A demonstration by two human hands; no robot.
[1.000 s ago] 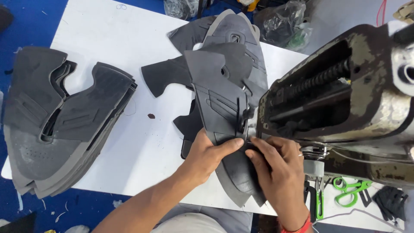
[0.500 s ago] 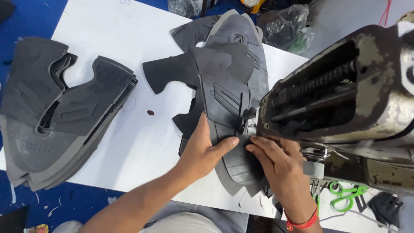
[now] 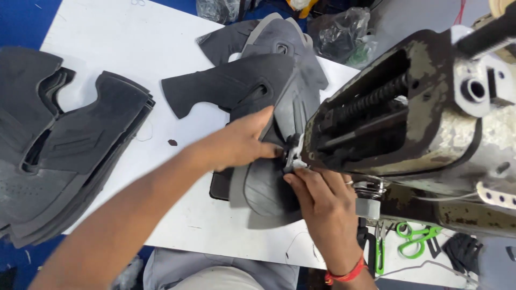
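Hands: left hand lies flat with fingers pressing the dark shoe piece; right hand pinches its edge.
Place: centre of the frame, on the white table, under the sewing machine.
Lower right: green scissors.
Left edge: stack of dark pieces.

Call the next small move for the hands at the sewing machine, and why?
Probably feed the dark grey piece a little further under the machine head. The left hand presses flat on it beside the foot, the right hand pinches its edge at the needle area, and most of the piece lies on the near side. The needle itself is hidden.
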